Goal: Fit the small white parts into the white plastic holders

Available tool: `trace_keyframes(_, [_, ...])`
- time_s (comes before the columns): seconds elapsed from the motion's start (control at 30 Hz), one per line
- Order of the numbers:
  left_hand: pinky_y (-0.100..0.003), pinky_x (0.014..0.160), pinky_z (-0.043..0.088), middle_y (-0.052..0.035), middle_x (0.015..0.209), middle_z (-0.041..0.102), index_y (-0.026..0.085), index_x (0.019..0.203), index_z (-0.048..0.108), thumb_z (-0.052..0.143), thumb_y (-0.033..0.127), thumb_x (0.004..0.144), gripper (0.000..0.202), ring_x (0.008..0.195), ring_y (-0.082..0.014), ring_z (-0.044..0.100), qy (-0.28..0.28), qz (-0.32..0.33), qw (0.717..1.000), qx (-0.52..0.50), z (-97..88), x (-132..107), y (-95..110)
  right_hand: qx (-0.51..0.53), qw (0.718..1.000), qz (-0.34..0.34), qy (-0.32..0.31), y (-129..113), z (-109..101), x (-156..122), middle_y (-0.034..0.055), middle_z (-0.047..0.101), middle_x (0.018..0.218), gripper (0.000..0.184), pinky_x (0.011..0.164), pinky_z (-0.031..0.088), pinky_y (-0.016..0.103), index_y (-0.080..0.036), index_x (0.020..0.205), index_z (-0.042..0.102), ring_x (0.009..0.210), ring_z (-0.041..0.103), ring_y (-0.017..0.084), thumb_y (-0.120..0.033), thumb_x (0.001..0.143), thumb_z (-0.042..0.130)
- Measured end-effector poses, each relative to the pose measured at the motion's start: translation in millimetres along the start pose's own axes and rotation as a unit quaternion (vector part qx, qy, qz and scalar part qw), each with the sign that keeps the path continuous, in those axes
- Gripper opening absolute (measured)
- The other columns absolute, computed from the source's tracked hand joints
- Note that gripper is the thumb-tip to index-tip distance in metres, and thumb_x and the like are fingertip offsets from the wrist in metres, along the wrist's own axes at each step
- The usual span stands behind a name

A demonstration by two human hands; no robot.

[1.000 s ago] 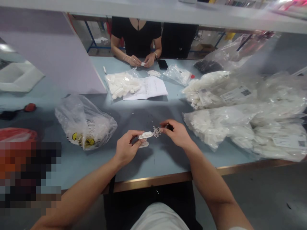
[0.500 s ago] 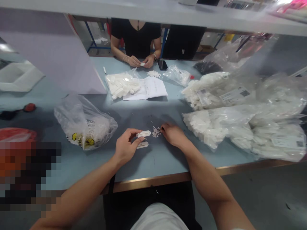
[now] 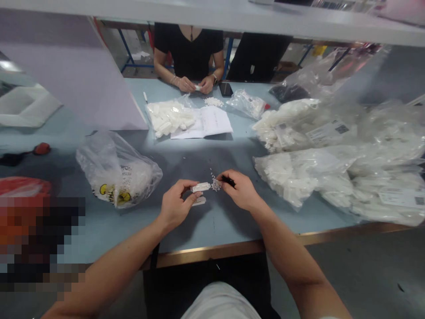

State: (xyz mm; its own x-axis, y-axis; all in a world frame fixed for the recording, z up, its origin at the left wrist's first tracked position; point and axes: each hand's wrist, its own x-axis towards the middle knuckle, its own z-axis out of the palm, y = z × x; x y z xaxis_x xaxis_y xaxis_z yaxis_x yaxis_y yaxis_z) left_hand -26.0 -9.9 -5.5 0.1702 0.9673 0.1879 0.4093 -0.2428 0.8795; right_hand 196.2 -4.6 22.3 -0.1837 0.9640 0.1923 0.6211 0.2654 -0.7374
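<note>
My left hand (image 3: 175,204) pinches a small white plastic connector block (image 3: 200,187) just above the blue-grey table (image 3: 219,221). A second white connector (image 3: 199,201) lies on the table under it. My right hand (image 3: 239,190) is closed around a thin black tool (image 3: 228,180), its tip close to the right end of the held connector. A little heap of tiny white pieces (image 3: 215,184) sits on the table between my two hands.
A clear bag with yellow print (image 3: 116,170) lies to the left. Several bags of white parts (image 3: 335,155) pile up on the right. Farther back are another bag (image 3: 168,117) and a paper sheet (image 3: 207,122). A person in black (image 3: 189,48) works opposite.
My right hand dipped to the heap of small pieces, then came back up beside the connector with the black tool showing. My left hand stayed almost still.
</note>
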Motion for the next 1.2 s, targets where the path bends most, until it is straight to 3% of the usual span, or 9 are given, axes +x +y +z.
trace_keyframes(0.3, [-0.031, 0.08, 0.052, -0.0024, 0.097, 0.07, 0.023, 0.099, 0.063, 0.066, 0.032, 0.08, 0.021, 0.087, -0.0173, 0.067, -0.01, 0.032, 0.996, 0.078, -0.6, -1.8, 6.1, -0.023, 0.983, -0.177, 0.046, -5.8, 17.6, -8.6, 0.0069, 0.064, 0.089, 0.013, 0.075, 0.049, 0.029, -0.02, 0.096, 0.062, 0.084, 0.059, 0.016, -0.022, 0.092, 0.05])
trace_keyframes(0.6, [-0.028, 0.079, 0.053, -0.0008, 0.096, 0.071, 0.024, 0.098, 0.063, 0.064, 0.033, 0.081, 0.019, 0.087, -0.0161, 0.067, -0.007, 0.067, 0.991, 0.118, -2.2, -3.3, 10.9, -0.049, 0.968, -0.236, 0.066, -6.3, 18.8, -8.6, 0.0071, 0.064, 0.084, 0.017, 0.071, 0.05, 0.03, -0.019, 0.095, 0.064, 0.077, 0.056, 0.016, -0.016, 0.091, 0.047])
trace_keyframes(0.97, [-0.03, 0.081, 0.052, -0.0024, 0.099, 0.071, 0.024, 0.099, 0.062, 0.064, 0.032, 0.082, 0.019, 0.09, -0.0179, 0.067, -0.014, 0.073, 0.991, 0.11, -2.0, -4.9, 10.3, -0.027, 0.98, -0.195, 0.031, -5.8, 18.9, -10.8, 0.0071, 0.064, 0.086, 0.018, 0.075, 0.049, 0.032, -0.021, 0.093, 0.064, 0.08, 0.056, 0.017, -0.019, 0.091, 0.047])
trace_keyframes(1.1, [-0.03, 0.082, 0.052, -0.0028, 0.099, 0.071, 0.023, 0.099, 0.062, 0.063, 0.031, 0.083, 0.018, 0.09, -0.0176, 0.067, -0.015, 0.079, 0.991, 0.105, -1.5, -5.2, 9.4, 0.01, 0.988, -0.152, 0.002, -6.0, 17.7, -9.4, 0.0049, 0.063, 0.083, 0.012, 0.073, 0.047, 0.028, -0.021, 0.087, 0.064, 0.079, 0.057, 0.015, -0.021, 0.089, 0.052])
trace_keyframes(1.2, [-0.028, 0.082, 0.052, -0.0018, 0.101, 0.072, 0.024, 0.098, 0.062, 0.062, 0.028, 0.083, 0.016, 0.091, -0.0164, 0.067, -0.019, 0.092, 0.99, 0.109, -1.7, -5.8, 9.3, 0.057, 0.995, -0.082, -0.028, -6.3, 13.9, -5.6, 0.0021, 0.063, 0.08, 0.005, 0.07, 0.045, 0.026, -0.02, 0.083, 0.064, 0.075, 0.057, 0.014, -0.025, 0.083, 0.062])
